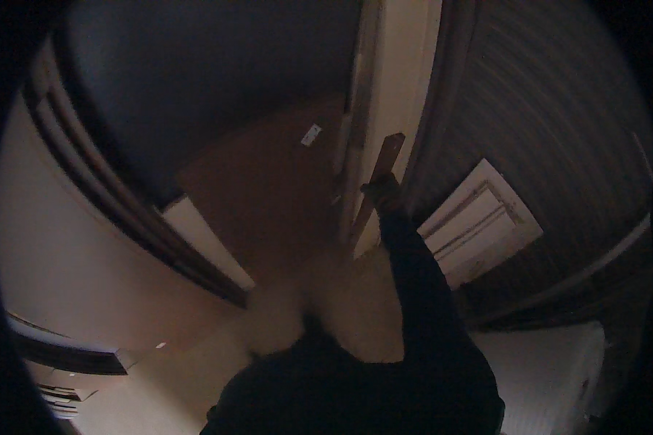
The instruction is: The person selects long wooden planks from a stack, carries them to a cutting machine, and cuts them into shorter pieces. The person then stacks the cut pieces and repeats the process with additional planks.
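My right hand [382, 188] is closed on the handle at a long brown plate [391, 148] on the edge of a cream door [393, 69], with my dark sleeved arm reaching up from below. The handle itself is mostly hidden by the fingers. The door stands open beside a dim doorway with a reddish-brown floor [247, 188], where a small white rectangular item [311, 135] lies. My left hand is out of view; my dark-clothed body fills the bottom middle.
A pale wall [101, 246] and dark door frame [123, 167] line the left. At the right are a grey ribbed surface [544, 101], a white panel with a rectangular moulding [479, 225], and a large pale object [537, 377] low down. A pale floor [159, 391] lies underfoot.
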A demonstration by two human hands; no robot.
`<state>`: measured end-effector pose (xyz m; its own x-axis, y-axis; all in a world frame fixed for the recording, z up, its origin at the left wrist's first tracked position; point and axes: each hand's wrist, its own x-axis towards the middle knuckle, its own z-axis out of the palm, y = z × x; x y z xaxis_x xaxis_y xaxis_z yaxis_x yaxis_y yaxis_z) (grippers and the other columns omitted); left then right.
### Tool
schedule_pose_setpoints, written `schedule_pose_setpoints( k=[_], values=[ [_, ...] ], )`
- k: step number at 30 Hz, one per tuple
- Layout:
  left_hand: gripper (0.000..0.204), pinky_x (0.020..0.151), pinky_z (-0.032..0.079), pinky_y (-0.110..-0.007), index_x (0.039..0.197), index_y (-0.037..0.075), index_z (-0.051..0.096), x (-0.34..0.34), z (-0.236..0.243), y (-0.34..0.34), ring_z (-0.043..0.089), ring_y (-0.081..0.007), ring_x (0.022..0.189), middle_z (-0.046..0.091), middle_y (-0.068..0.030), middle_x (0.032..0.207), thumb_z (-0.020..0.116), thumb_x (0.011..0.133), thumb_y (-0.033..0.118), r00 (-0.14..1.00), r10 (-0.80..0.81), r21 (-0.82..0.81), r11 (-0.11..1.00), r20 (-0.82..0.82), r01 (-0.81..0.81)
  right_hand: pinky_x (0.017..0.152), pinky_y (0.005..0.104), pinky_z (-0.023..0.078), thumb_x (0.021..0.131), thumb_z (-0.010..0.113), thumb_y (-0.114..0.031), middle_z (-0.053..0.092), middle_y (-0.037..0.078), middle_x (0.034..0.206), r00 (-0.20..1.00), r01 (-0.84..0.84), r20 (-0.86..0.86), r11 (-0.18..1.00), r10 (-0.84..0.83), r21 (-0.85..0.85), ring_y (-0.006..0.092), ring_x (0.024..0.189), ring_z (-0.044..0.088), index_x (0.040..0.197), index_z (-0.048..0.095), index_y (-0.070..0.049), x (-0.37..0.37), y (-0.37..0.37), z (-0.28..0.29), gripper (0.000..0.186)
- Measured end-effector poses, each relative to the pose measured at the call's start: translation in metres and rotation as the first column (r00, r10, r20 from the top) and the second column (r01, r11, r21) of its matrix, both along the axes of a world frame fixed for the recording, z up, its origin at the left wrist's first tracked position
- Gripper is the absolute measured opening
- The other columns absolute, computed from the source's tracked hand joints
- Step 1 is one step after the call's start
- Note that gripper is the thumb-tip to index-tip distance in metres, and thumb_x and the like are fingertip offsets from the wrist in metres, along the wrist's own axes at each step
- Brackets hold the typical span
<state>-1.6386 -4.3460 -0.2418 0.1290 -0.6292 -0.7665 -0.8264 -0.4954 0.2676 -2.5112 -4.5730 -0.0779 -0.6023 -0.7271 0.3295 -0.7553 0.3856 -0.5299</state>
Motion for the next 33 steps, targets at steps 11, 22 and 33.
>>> schedule_pose_setpoints(
  k=[11,22,33],
  values=[
    [0.026,0.078,0.058,-0.055,0.102,0.008,0.076,-0.1,0.043,-0.024,0.072,-0.0394,0.094,0.074,-0.0195,0.103,0.069,0.09,0.03,0.962,0.263,-0.068,0.961,-0.07,-0.267,0.091,0.0418,0.059,0.087,0.082,-0.042,0.07,0.014,0.114,0.968,-0.013,0.25,1.0,0.014,-0.008,0.0258,0.104,0.068,0.135,0.057,-0.001,-0.037,-0.143,-0.042,0.068],
    [0.031,0.081,0.057,-0.056,0.106,0.007,0.076,-0.072,0.052,0.053,0.071,-0.0405,0.101,0.073,-0.0213,0.112,0.064,0.096,0.033,0.859,-0.437,-0.251,0.829,0.267,0.5,0.09,0.0417,0.058,0.09,0.077,-0.042,0.068,0.014,0.118,0.993,-0.117,0.019,0.987,0.12,-0.108,0.0255,0.105,0.067,0.137,0.056,-0.003,-0.015,-0.187,-0.029,0.065],
    [0.075,0.116,0.044,-0.052,0.145,0.007,0.064,-0.09,0.058,0.128,0.058,-0.0402,0.136,0.064,-0.0189,0.145,0.065,0.094,0.062,0.81,0.584,-0.053,0.808,-0.052,-0.586,0.09,0.0416,0.058,0.093,0.073,-0.042,0.067,0.014,0.122,0.491,-0.842,0.013,0.478,0.871,-0.25,0.0252,0.107,0.067,0.14,0.055,-0.004,0.413,-0.112,0.01,0.062]
  ],
)
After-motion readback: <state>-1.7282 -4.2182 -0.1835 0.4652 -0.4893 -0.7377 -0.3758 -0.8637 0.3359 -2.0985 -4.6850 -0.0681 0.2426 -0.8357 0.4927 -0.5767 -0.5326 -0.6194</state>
